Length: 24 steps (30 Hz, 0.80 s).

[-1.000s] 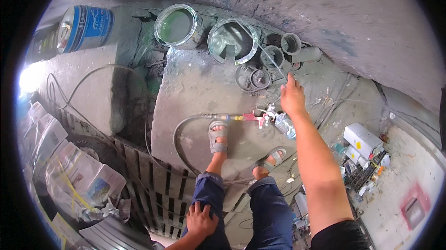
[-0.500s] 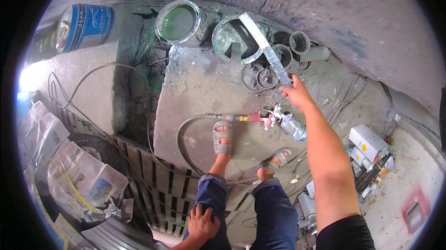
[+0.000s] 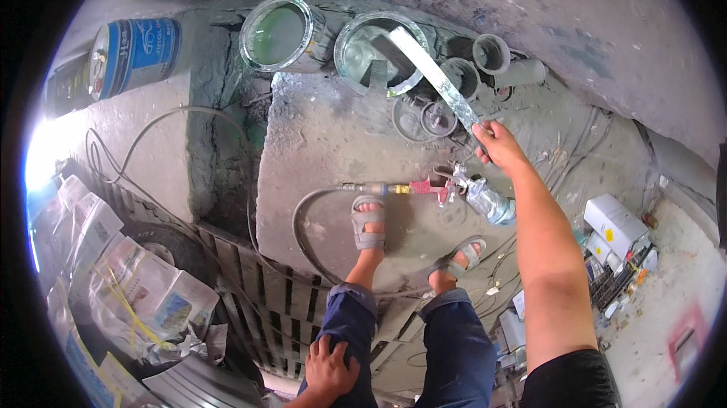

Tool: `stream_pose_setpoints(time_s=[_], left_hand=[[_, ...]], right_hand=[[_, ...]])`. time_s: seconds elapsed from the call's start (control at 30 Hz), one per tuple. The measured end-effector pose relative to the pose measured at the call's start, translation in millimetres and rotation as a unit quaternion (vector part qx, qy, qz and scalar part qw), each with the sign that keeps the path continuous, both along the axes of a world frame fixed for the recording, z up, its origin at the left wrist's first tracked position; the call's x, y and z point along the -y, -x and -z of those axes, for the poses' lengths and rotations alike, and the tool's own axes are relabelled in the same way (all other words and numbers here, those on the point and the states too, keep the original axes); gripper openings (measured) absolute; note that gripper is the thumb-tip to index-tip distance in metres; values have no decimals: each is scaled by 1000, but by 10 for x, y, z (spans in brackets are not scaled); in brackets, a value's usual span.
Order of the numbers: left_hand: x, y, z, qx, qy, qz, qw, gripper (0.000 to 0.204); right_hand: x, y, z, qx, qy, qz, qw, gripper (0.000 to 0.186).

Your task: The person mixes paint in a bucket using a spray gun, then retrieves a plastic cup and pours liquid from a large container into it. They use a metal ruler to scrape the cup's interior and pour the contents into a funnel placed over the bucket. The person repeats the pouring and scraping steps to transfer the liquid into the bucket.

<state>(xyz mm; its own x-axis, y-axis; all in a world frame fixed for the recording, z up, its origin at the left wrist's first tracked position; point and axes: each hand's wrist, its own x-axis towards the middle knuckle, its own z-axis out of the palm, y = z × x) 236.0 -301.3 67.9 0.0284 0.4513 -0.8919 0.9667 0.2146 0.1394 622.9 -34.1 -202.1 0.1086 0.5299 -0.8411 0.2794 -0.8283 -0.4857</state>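
My right hand (image 3: 496,143) grips the near end of a long flat stirring stick (image 3: 435,76), pale and shiny, with grey smears towards the grip. Its far end slants over the open metal paint can (image 3: 343,67), which has a wet, splashed inner wall. From the near rim of that can a darker flat strip (image 3: 375,75) juts out. Below my right hand lies a spray gun (image 3: 460,181) with a clear cup, joined to an air hose (image 3: 297,215). My left hand (image 3: 331,366) rests with fingers spread on my left knee.
Left of the can stands another open can (image 3: 276,35) holding greenish liquid. Used plastic cups (image 3: 491,54) cluster at the right by the wall. A blue drum (image 3: 144,52) sits far left. Slatted grating (image 3: 265,294), a tyre (image 3: 163,245) and boxes (image 3: 609,220) surround my feet.
The view has shifted a little. My right hand has moved slightly right, away from the paint can, and the stick slants more sideways. My left hand stays on my knee.
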Motion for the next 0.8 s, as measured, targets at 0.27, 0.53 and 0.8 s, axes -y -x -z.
stream_pose_setpoints(time_s=[0.27, 0.53, 0.8], left_hand=[[12, -87, -58, -2, -15, 33, 999, 40], [-115, -282, -168, -30, 33, 107, 993, 43], [-203, -535, -295, -71, 112, 270, 954, 53]], right_hand=[[730, -566, -507, 90, -3, -6, 996, 51], [1523, -824, -1421, 227, -66, -2, 972, 46], [2467, -872, -2666, 465, -128, 84, 872, 58]])
